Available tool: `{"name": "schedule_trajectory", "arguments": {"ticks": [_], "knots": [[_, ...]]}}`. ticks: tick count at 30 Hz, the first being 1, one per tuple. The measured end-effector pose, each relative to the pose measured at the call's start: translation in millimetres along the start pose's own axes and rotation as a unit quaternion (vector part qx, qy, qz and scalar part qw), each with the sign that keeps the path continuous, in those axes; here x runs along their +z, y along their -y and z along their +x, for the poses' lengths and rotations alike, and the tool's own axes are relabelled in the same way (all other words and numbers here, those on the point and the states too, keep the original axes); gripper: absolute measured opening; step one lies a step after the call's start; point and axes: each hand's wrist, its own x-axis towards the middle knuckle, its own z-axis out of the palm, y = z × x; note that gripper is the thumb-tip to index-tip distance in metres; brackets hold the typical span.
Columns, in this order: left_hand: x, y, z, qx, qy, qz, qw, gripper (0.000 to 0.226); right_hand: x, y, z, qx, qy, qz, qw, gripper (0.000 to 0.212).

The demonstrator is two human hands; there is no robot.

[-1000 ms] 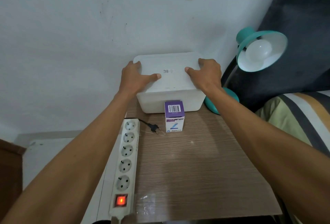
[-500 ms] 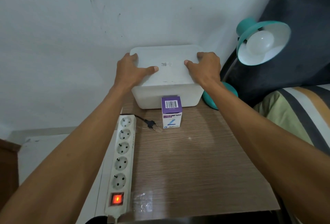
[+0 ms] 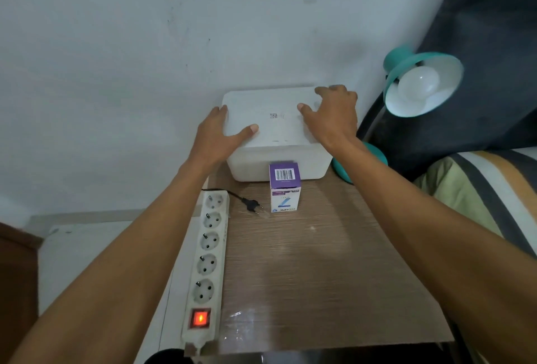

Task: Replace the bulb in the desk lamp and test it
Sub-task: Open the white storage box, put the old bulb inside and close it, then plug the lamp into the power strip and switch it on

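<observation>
A teal desk lamp leans in from the right, a white bulb in its shade and its round base behind my right wrist. A purple and white bulb carton stands upright on the table in front of a white lidded box. My left hand clasps the lid's left edge, thumb on top. My right hand lies over the lid's far right corner, fingers curled past the edge. The lamp's black plug lies loose beside the carton.
A white power strip runs along the wooden table's left edge, its red switch lit and all sockets free. A wall is close behind the box. A dark cushion and striped bedding crowd the right side.
My right hand has slid from the lid's right edge toward its far right corner. My left hand sits a little further out on the left edge. The box stays in place.
</observation>
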Motion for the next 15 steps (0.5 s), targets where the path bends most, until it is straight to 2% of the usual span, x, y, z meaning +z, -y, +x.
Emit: {"name": "schedule_trajectory", "arguments": {"ticks": [2, 4, 7, 10, 13, 15], "knots": [[-4.2, 5.1, -18.6, 0.004, 0.005, -0.018, 1.000, 0.067, -0.7, 15.6, -8.4, -0.041, -0.014, 0.020, 0.999, 0.049], [-8.0, 12.2, -37.9, 0.008, 0.008, -0.031, 0.999, 0.062, 1.7, 35.4, -20.1, -0.079, -0.020, 0.037, 0.996, 0.041], [-9.5, 24.7, -72.5, -0.004, 0.016, -0.019, 1.000, 0.077, 10.7, 66.0, -47.5, -0.112, 0.012, 0.063, 0.992, 0.032], [-6.8, 46.8, -107.8, -0.023, 0.029, -0.013, 0.999, 0.083, 32.2, 84.8, -81.5, -0.116, 0.063, 0.072, 0.989, 0.026], [-2.4, 75.4, -140.9, -0.062, 0.041, -0.001, 0.997, 0.099, 66.2, 86.7, -113.3, -0.116, 0.114, 0.034, 0.986, 0.025], [-1.2, 91.4, -160.4, -0.071, 0.052, -0.012, 0.996, 0.093, 86.5, 81.6, -129.6, -0.089, 0.163, -0.018, 0.982, 0.024]]}}
